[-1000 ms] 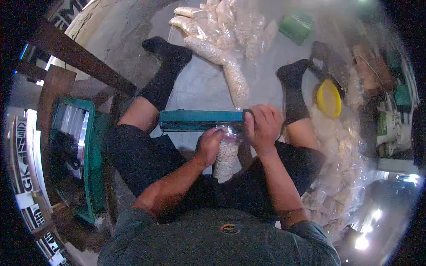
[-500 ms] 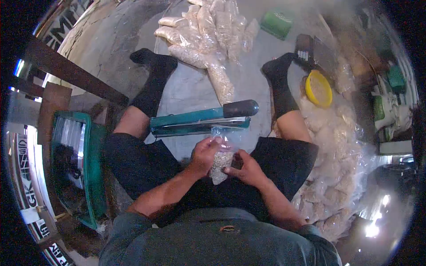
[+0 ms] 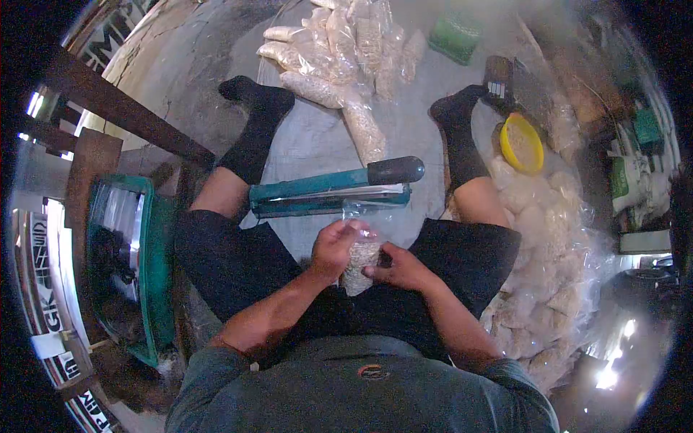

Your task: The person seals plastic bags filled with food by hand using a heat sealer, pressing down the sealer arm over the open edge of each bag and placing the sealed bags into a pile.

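Note:
A clear plastic bag point(image 3: 359, 268) partly filled with pale, grain-like pieces hangs upright between my hands, over my lap. My left hand point(image 3: 334, 249) is closed on the bag's gathered upper part, and the loose plastic top sticks up beyond the fingers. On the other side, my right hand point(image 3: 401, 267) grips the filled part between thumb and fingers. Just past the bag lies a teal impulse heat sealer point(image 3: 310, 190) with a black handle end, set crosswise between my legs. The bag's open top reaches near the sealer's front edge.
Filled clear bags point(image 3: 332, 54) are heaped ahead on the pale sheet. More filled bags point(image 3: 541, 267) lie along my right side. A yellow bowl point(image 3: 522, 144), a dark scale-like box point(image 3: 499, 81) and a green basket point(image 3: 456, 37) stand ahead right. A green crate point(image 3: 148, 267) is at left.
The view has shifted slightly. Both hands keep their hold on the bag in almost the same place.

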Tool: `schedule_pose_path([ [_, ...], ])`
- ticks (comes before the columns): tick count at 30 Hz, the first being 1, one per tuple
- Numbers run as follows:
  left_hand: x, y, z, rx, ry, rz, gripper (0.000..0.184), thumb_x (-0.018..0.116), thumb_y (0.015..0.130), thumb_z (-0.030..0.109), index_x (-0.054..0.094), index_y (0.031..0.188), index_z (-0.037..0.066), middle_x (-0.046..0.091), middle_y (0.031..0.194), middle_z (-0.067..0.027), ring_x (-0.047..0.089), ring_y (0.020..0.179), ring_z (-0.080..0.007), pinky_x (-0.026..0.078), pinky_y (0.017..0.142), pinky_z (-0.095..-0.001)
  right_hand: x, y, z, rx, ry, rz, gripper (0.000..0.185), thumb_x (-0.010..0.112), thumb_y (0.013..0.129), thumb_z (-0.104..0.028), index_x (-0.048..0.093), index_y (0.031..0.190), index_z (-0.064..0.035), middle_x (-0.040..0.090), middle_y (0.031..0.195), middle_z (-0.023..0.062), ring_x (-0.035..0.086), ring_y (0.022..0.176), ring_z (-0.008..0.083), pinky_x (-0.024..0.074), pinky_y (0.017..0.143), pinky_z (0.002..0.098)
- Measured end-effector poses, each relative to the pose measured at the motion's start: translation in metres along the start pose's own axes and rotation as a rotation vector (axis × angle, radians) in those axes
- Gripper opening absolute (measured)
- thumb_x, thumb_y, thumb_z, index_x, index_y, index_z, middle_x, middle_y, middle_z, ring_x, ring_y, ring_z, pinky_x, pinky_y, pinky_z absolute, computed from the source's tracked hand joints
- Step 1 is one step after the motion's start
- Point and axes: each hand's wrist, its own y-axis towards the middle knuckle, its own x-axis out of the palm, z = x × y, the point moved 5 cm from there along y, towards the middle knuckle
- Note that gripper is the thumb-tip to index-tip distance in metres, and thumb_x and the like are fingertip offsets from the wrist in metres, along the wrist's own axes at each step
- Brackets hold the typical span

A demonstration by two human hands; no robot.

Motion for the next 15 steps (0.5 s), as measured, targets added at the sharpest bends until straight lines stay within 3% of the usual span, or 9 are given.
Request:
schedule_pose_path([
  [2,0.001,-0.004,0.004,0.004,0.025,-0.012,0.029,0.051,0.106,0.022,0.065,0.111,-0.002,0.072,0.105,-0.0114,0.068,0.094,-0.0167,0.054,0.085,-0.0315,-0.004,0.002,0.000,-0.006,0.015,0.024,0.075,0.076,0.083,-0.055,0.056,0.130,0.0005,0.067,0.122,0.0207,0.063,0.117,0.0340,0.0469,0.103,0.0418],
  [4,0.006,-0.014,0.011,0.010,0.225,-0.047,0.031,0.050,0.106,0.024,0.066,0.112,-0.002,0.073,0.105,-0.0116,0.068,0.096,-0.0172,0.053,0.088,-0.0321,-0.019,0.002,-0.009,-0.372,0.634,0.236,0.054,0.070,0.093,-0.044,0.061,0.125,-0.0021,0.068,0.119,0.0131,0.063,0.110,0.0234,0.0492,0.097,0.0377],
  [5,0.008,-0.018,0.014,-0.001,0.225,-0.049,0.031,0.050,0.106,0.024,0.066,0.112,-0.002,0.073,0.105,-0.0116,0.068,0.096,-0.0172,0.053,0.088,-0.0321,-0.021,0.000,-0.006,-0.363,0.640,0.238,0.054,0.070,0.093,-0.044,0.061,0.125,-0.0021,0.068,0.119,0.0131,0.063,0.110,0.0234,0.0492,0.097,0.0377],
  [8,0.018,-0.029,0.034,0.164,0.395,-0.103,0.032,0.050,0.106,0.026,0.067,0.111,-0.002,0.074,0.104,-0.0116,0.068,0.098,-0.0182,0.052,0.091,-0.0331,-0.050,-0.022,-0.032,-0.334,0.617,0.443,0.026,0.064,0.100,-0.025,0.066,0.110,-0.0011,0.069,0.108,0.0072,0.064,0.100,0.0163,0.0497,0.093,0.0336],
  [12,0.024,-0.033,0.044,0.176,0.491,-0.117,0.035,0.050,0.106,0.029,0.068,0.108,-0.001,0.074,0.103,-0.0108,0.068,0.100,-0.0193,0.051,0.094,-0.0338,-0.053,-0.031,-0.035,-0.364,0.564,0.467,0.027,0.067,0.098,-0.021,0.064,0.117,-0.0016,0.068,0.111,0.0063,0.062,0.102,0.0147,0.0492,0.093,0.0320],
  [14,0.025,-0.038,0.039,0.179,0.464,-0.119,0.036,0.050,0.106,0.030,0.069,0.108,-0.001,0.074,0.103,-0.0106,0.068,0.101,-0.0192,0.050,0.094,-0.0336,-0.044,-0.030,-0.029,-0.431,0.732,0.344,0.054,0.077,0.090,-0.027,0.055,0.134,-0.0055,0.060,0.133,0.0095,0.059,0.117,0.0196,0.0458,0.103,0.0343],
  [15,0.027,-0.042,0.036,0.149,0.321,-0.105,0.037,0.050,0.106,0.030,0.069,0.108,-0.001,0.074,0.104,-0.0108,0.067,0.101,-0.0190,0.050,0.095,-0.0338,-0.043,-0.029,-0.026,-0.439,0.730,0.338,0.054,0.077,0.090,-0.027,0.055,0.134,-0.0055,0.060,0.133,0.0095,0.059,0.117,0.0196,0.0458,0.103,0.0343],
])
